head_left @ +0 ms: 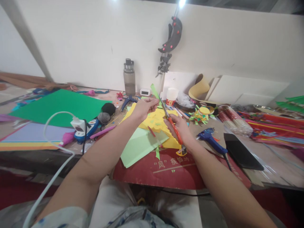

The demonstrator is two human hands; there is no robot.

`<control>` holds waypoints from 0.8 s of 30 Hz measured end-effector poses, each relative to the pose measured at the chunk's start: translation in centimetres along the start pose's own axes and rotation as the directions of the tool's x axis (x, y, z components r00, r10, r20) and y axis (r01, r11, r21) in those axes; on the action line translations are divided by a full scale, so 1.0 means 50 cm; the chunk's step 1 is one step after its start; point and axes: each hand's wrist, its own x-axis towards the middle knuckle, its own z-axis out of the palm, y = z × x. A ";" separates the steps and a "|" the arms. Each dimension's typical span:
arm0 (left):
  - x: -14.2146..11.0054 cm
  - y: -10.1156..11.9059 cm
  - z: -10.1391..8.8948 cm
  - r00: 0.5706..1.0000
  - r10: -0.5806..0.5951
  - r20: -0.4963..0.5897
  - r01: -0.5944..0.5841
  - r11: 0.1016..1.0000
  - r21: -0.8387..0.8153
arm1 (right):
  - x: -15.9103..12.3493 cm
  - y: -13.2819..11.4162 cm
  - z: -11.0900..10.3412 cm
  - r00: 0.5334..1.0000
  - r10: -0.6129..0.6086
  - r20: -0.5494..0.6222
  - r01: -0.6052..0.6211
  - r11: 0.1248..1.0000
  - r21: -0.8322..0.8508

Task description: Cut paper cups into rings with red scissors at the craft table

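My right hand [178, 128] grips a pair of scissors [174, 126] with red-orange handles, the blades pointing up and away from me. Close to the blades, my left hand [145, 109] pinches a narrow light green paper strip [155, 91], whose far end stands up above the fingers. Beneath both hands lie yellow paper [171, 139] strewn with small cut pieces and folded light green paper [135, 148]. A red pencil-like stick [151, 131] rests on the green paper. All of it sits on a dark red board [161, 171] with printed characters.
A blue glue gun [212, 141] and a black phone [239, 152] lie at right. At left are a green sheet [61, 106], a power strip [86, 128] and a white cable [51, 136]. A water bottle [129, 77] and a paper cup [171, 96] stand near the wall.
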 end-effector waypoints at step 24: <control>-0.006 0.001 0.005 1.000 -0.025 0.019 0.025 1.000 -0.008 | 0.000 -0.024 0.005 1.000 0.005 -0.008 -0.004 0.972 0.235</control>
